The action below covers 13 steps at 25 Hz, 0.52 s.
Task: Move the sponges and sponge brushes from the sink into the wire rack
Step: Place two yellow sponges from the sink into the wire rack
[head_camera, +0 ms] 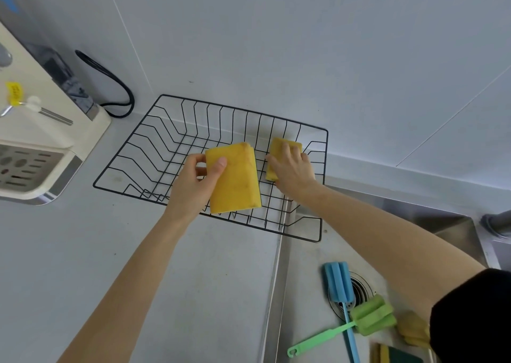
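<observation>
A black wire rack sits on the grey counter, its right end overhanging the sink. My left hand grips a large yellow sponge above the rack's front half. Over the rack's right side, my right hand presses on a smaller yellow sponge. In the steel sink lie a blue sponge brush across the drain, a green sponge brush, a yellow sponge brush head partly hidden by my sleeve, and a yellow-and-green sponge at the bottom edge.
A cream appliance with a drip tray stands at the left, with a black cable looping behind it. The grey wall rises right behind the rack. A tap base stands at the far right beyond the sink.
</observation>
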Tool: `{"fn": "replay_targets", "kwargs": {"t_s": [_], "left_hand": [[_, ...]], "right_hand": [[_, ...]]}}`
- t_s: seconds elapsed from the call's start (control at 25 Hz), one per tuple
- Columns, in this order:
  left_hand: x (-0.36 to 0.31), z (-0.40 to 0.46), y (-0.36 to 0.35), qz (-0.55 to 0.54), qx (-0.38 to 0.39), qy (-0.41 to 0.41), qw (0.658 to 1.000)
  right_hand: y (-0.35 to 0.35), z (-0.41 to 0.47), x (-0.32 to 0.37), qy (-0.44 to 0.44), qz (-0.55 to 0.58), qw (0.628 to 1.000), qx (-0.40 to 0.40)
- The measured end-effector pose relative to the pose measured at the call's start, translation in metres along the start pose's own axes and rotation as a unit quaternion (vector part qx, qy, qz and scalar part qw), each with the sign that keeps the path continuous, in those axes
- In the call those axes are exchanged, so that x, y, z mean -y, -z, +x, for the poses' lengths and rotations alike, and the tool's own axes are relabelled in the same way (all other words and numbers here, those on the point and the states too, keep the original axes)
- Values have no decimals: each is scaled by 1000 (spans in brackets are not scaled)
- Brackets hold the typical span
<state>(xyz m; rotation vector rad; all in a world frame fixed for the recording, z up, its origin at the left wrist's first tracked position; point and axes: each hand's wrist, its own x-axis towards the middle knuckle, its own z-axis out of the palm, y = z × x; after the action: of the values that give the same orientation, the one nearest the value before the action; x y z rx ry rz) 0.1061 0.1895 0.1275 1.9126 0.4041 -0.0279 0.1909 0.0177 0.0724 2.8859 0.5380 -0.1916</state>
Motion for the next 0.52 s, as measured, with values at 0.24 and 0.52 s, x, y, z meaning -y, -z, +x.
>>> {"fn": "replay_targets", "kwargs": {"t_s": [0.24,0.52], "left_hand": [[-9,16,-3,29,8,-12,999],[-11,61,-12,88,36,16,995]], "right_hand": [[-3,-1,5,-18,-3,1000,12],[4,8,-8,-6,75,997,29]]}}
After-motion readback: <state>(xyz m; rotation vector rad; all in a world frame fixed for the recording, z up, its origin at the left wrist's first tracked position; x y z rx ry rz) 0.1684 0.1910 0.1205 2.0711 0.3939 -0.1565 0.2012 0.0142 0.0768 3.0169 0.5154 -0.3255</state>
